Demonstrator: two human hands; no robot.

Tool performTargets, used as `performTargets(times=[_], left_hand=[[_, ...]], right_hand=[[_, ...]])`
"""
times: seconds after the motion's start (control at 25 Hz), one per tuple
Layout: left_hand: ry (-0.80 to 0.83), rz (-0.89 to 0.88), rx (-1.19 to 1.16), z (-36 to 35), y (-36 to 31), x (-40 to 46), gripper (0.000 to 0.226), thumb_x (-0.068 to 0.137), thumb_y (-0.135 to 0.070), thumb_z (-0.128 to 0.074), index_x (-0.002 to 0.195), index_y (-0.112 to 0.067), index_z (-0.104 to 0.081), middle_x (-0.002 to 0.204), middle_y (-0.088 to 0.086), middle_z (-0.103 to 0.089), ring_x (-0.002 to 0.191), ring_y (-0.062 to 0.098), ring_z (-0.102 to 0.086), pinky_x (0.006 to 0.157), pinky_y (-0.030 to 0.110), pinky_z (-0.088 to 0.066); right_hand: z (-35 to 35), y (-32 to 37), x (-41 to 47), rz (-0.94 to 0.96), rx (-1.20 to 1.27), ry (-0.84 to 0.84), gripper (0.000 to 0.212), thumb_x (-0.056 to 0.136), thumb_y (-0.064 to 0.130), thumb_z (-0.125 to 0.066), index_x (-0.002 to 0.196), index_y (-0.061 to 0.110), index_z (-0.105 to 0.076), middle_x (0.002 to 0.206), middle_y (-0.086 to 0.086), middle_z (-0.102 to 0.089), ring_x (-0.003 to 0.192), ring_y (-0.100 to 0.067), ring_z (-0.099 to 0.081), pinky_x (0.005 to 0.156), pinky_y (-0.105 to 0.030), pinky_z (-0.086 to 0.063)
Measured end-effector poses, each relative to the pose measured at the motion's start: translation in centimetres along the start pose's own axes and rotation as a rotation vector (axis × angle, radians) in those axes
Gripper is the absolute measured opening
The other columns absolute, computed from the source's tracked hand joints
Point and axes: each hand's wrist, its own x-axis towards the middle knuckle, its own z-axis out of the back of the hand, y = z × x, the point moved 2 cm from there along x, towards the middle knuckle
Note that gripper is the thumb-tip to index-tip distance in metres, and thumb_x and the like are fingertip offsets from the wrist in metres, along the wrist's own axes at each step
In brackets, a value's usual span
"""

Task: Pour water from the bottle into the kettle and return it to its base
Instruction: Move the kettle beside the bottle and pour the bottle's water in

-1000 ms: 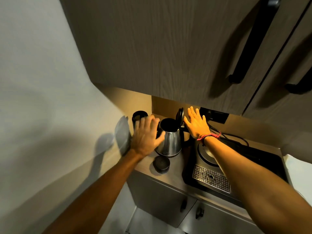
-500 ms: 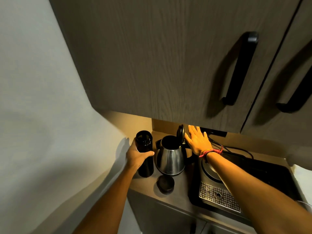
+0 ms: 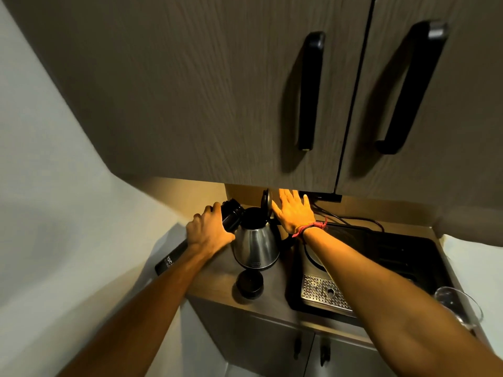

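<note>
Under dark wall cupboards point(image 3: 217, 91), on a wooden table point(image 3: 272, 297): steel kettle point(image 3: 255, 247), lid point(image 3: 265, 204) raised. Left hand point(image 3: 208, 231), fingers clenched around black bottle point(image 3: 230, 217), tipped with mouth at kettle's opening. Right hand point(image 3: 295, 212), fingers spread flat, just behind lid. Black bottle cap point(image 3: 249, 284) before kettle.

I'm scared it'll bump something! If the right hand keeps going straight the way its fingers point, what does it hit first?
Probably the back wall under the cabinet. The right hand is open, fingers pointing up and away, beside the kettle's raised lid. Depth is hard to judge, so it might graze the cabinet's underside first.
</note>
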Motion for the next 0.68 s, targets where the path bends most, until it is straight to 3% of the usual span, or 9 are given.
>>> performTargets(times=[0.32, 0.52, 0.68], left_hand=[[0.042, -0.042, 0.128, 1.7, -0.5, 0.5, 0.075, 0.067, -0.049, -0.077, 0.126, -0.017, -0.044, 0.116, 0.008, -0.063, 0.102, 0.031, -0.064, 0.079, 0.043, -0.056], [0.026, -0.071, 0.183, 2.2, -0.9, 0.6, 0.071, 0.068, -0.049, -0.075, 0.124, -0.016, -0.046, 0.112, 0.008, -0.064, 0.098, 0.029, -0.065, 0.076, 0.04, -0.055], [0.018, -0.075, 0.208, 2.7, -1.0, 0.8, 0.07, 0.068, -0.05, -0.075, 0.122, -0.016, -0.047, 0.111, 0.008, -0.063, 0.096, 0.029, -0.065, 0.074, 0.039, -0.053]], right_hand=[[0.4, 0.1, 0.0, -0.057, 0.109, 0.009, 0.068, 0.099, 0.053, -0.018, 0.155, 0.013, -0.015, 0.163, -0.007, -0.019, 0.151, -0.029, -0.013, 0.123, -0.055, -0.009], [0.3, -0.1, -0.1, -0.02, 0.075, 0.039, 0.066, 0.1, 0.051, -0.021, 0.155, 0.015, -0.011, 0.163, -0.009, -0.016, 0.152, -0.031, -0.008, 0.123, -0.055, -0.008], [0.3, -0.2, -0.1, -0.008, 0.071, 0.03, 0.065, 0.1, 0.05, -0.022, 0.154, 0.014, -0.014, 0.162, -0.01, -0.02, 0.151, -0.032, -0.014, 0.123, -0.055, -0.01]])
